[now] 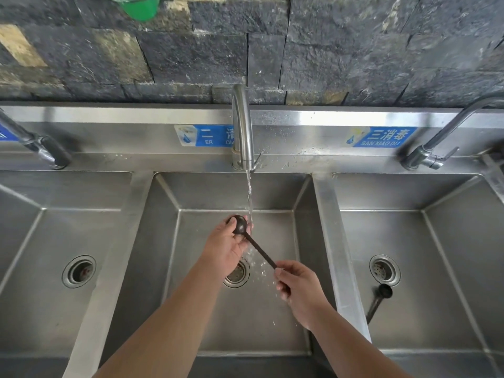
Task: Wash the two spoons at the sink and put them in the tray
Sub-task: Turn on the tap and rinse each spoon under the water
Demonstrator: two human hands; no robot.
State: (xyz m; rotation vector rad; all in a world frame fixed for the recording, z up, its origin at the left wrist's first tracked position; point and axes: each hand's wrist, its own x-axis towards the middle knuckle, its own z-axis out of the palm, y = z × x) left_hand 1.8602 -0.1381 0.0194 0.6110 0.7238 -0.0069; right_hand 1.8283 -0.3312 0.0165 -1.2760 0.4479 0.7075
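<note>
A dark brown spoon (255, 245) is held over the middle sink basin (237, 192), its bowl just left of the running water stream (249, 197). My left hand (227, 248) wraps around the spoon's bowl, thumb on top. My right hand (296, 286) pinches the end of its handle, lower right. Water splashes down between my hands toward the drain (237, 274). A second dark spoon (378, 301) lies on the floor of the right basin (409, 192), bowl near that basin's drain. No tray is in view.
The middle faucet (242, 126) arches over the basin with water running. Further faucets stand at left (41, 148) and right (436, 148). A left basin (65, 192) adjoins. Blue labels line the steel backsplash. A green bucket (139, 6) hangs on the stone wall.
</note>
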